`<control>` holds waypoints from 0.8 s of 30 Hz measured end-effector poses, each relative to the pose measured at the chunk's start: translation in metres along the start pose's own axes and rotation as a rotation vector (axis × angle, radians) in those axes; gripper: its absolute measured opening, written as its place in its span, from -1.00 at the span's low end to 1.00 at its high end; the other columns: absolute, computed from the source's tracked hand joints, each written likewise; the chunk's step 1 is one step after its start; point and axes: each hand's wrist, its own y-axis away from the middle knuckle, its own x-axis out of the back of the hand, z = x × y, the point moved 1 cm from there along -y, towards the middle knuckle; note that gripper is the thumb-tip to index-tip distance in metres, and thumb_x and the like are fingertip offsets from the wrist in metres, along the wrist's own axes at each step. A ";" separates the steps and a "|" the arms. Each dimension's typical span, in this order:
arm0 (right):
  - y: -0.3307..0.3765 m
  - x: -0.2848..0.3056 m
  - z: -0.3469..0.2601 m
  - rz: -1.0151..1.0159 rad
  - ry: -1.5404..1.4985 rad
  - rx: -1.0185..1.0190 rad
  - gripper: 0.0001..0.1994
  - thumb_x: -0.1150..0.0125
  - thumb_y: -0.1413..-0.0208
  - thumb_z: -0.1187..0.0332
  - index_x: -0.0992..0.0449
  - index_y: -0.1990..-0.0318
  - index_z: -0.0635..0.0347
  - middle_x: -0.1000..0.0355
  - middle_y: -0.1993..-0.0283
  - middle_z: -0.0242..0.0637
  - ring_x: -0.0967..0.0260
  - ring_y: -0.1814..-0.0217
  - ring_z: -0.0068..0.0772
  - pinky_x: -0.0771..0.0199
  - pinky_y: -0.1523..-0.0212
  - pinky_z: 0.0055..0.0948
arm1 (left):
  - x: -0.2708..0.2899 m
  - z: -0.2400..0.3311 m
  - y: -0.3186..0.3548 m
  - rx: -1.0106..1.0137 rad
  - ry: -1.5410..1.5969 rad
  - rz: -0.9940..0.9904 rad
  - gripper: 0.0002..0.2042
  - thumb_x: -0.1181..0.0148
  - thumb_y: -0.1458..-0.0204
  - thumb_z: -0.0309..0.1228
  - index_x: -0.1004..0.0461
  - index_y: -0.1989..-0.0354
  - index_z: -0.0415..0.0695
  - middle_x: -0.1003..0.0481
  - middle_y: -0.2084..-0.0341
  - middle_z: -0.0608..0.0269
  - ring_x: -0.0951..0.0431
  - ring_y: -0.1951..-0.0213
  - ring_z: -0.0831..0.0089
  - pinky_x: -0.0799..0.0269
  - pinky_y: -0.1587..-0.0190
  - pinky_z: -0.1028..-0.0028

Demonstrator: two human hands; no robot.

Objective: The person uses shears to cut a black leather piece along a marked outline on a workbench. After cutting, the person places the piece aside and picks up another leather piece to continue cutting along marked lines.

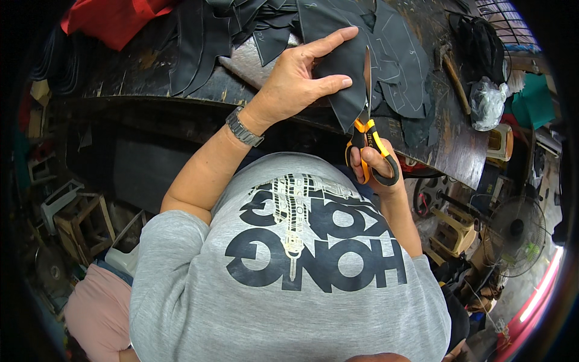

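My left hand (297,78) reaches over a piece of black leather-like material (339,67) at the table's front edge. Its index finger and thumb are stretched apart on top of the piece; the other fingers are hidden. My right hand (380,160) is closed around the black, yellow and orange handles of scissors (367,130). The blades point away from me and lie along the right side of the piece under my left hand. Right of the blades, a black sheet (401,66) carries pale drawn outlines.
More black cut pieces (202,45) lie on the dark worktable (132,75), with red material (114,21) at the far left. A hammer (455,81) and a clear plastic bag (488,102) are on the right. Wooden stools (84,226) and a fan (515,229) stand around me.
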 end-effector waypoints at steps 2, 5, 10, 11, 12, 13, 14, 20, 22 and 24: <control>0.000 0.000 0.001 0.012 0.024 0.011 -0.54 -0.40 0.07 -0.03 -0.43 0.52 0.22 -0.29 0.68 -0.38 -0.22 0.74 -0.61 -0.22 0.73 -0.64 | 0.000 -0.001 0.000 -0.013 -0.006 0.016 -0.40 -0.32 0.00 -0.53 -0.29 -0.27 -0.14 -0.36 -0.20 0.09 -0.45 -0.13 0.39 -0.42 -0.14 0.50; 0.001 -0.002 0.002 0.015 0.039 0.006 -0.53 -0.40 0.07 -0.04 -0.43 0.52 0.23 -0.29 0.68 -0.37 -0.22 0.74 -0.61 -0.23 0.73 -0.63 | 0.002 -0.001 0.001 0.036 -0.003 0.048 -0.43 -0.33 0.00 -0.51 -0.34 -0.25 -0.13 -0.41 -0.14 0.10 -0.51 -0.06 0.41 -0.47 -0.07 0.51; -0.001 -0.006 0.002 0.011 0.035 -0.033 -0.49 -0.39 0.10 -0.09 -0.45 0.43 0.25 -0.33 0.62 -0.35 -0.27 0.68 -0.58 -0.29 0.67 -0.63 | 0.003 0.003 0.001 0.030 -0.021 0.055 -0.48 -0.32 -0.02 -0.49 -0.39 -0.21 -0.09 -0.48 -0.06 0.13 -0.57 0.03 0.41 -0.52 -0.01 0.52; -0.002 -0.006 0.001 0.016 0.033 -0.009 -0.48 -0.38 0.11 -0.11 -0.45 0.42 0.26 -0.34 0.61 -0.35 -0.28 0.67 -0.58 -0.29 0.65 -0.63 | 0.002 0.003 0.001 0.026 -0.024 0.044 -0.48 -0.32 -0.02 -0.50 -0.38 -0.22 -0.09 -0.48 -0.07 0.13 -0.57 0.03 0.42 -0.52 0.00 0.53; -0.003 -0.006 0.001 0.021 0.029 0.014 -0.46 -0.38 0.12 -0.13 -0.46 0.40 0.27 -0.34 0.61 -0.35 -0.28 0.66 -0.57 -0.30 0.64 -0.63 | 0.001 0.004 0.001 0.023 -0.028 0.034 -0.48 -0.31 -0.03 -0.50 -0.38 -0.22 -0.08 -0.48 -0.07 0.14 -0.57 0.03 0.43 -0.52 0.00 0.54; -0.005 -0.005 0.001 0.030 0.030 0.036 -0.44 -0.37 0.13 -0.15 -0.46 0.39 0.28 -0.35 0.60 -0.35 -0.29 0.65 -0.57 -0.31 0.62 -0.63 | -0.001 0.004 0.001 0.009 -0.043 0.037 -0.47 -0.31 -0.02 -0.51 -0.37 -0.22 -0.09 -0.47 -0.08 0.14 -0.56 0.03 0.45 -0.52 0.00 0.55; -0.006 -0.006 0.002 0.038 0.054 0.056 -0.41 -0.35 0.14 -0.19 -0.47 0.39 0.29 -0.35 0.59 -0.36 -0.30 0.64 -0.57 -0.33 0.60 -0.63 | -0.002 0.005 0.001 -0.005 -0.058 0.039 -0.47 -0.31 -0.02 -0.52 -0.37 -0.23 -0.10 -0.46 -0.09 0.15 -0.56 0.04 0.47 -0.51 0.00 0.55; -0.008 -0.005 0.006 -0.003 -0.082 0.032 -0.48 -0.38 0.11 -0.11 -0.46 0.47 0.26 -0.33 0.62 -0.36 -0.25 0.68 -0.58 -0.26 0.67 -0.65 | -0.002 0.007 0.003 0.039 -0.039 0.071 -0.44 -0.29 -0.01 -0.60 -0.31 -0.25 -0.18 -0.42 -0.13 0.18 -0.50 0.02 0.58 -0.48 -0.03 0.58; -0.008 -0.006 0.008 -0.022 -0.098 0.042 -0.50 -0.38 0.10 -0.09 -0.45 0.48 0.25 -0.32 0.63 -0.35 -0.23 0.70 -0.58 -0.23 0.69 -0.65 | -0.004 0.009 0.006 0.061 -0.014 0.083 -0.43 -0.27 -0.02 -0.62 -0.30 -0.26 -0.20 -0.41 -0.14 0.18 -0.48 0.01 0.60 -0.47 -0.04 0.58; -0.003 -0.009 0.010 -0.042 -0.147 0.044 -0.52 -0.38 0.07 -0.05 -0.45 0.48 0.25 -0.31 0.64 -0.34 -0.22 0.71 -0.57 -0.23 0.70 -0.65 | -0.010 0.011 0.011 0.052 -0.004 0.110 -0.43 -0.26 -0.02 -0.64 -0.28 -0.27 -0.22 -0.40 -0.15 0.18 -0.47 0.01 0.62 -0.47 -0.02 0.60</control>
